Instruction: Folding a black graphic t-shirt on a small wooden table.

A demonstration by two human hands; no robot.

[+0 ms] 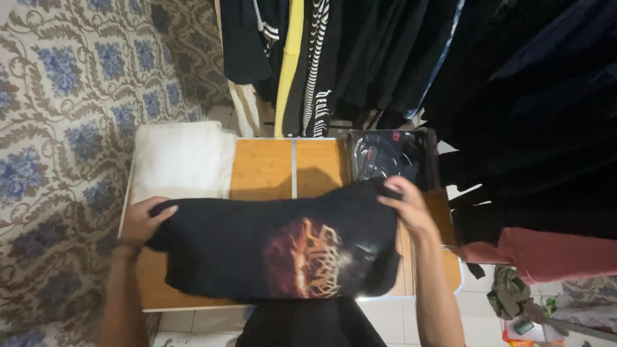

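Head view: a black T-shirt point(257, 250) with an orange-and-red flame-like print lies across the near half of the wooden table point(270, 168), its lower edge hanging over the front rim. The left hand point(143, 220) is closed on the fabric at the shirt's left edge, thumb on top. The right hand point(406, 205) pinches the upper right corner, lifting it slightly off the surface. The two hands are well apart, one at each end of the garment, which keeps the cloth stretched flat between them.

Beyond the shirt, a folded white cloth stack point(180, 160) rests on the far left corner of the table, clear of the working area. A dark garment in a glossy clear bag point(392, 157) sits at the far right corner, just behind the right hand. Dark hanging clothes point(360, 58) crowd the top of the view, with one yellow strip point(290, 58) among them. Patterned blue floral floor covering point(64, 115) lies left of the table. A reddish garment point(553, 254) shows at the right edge.
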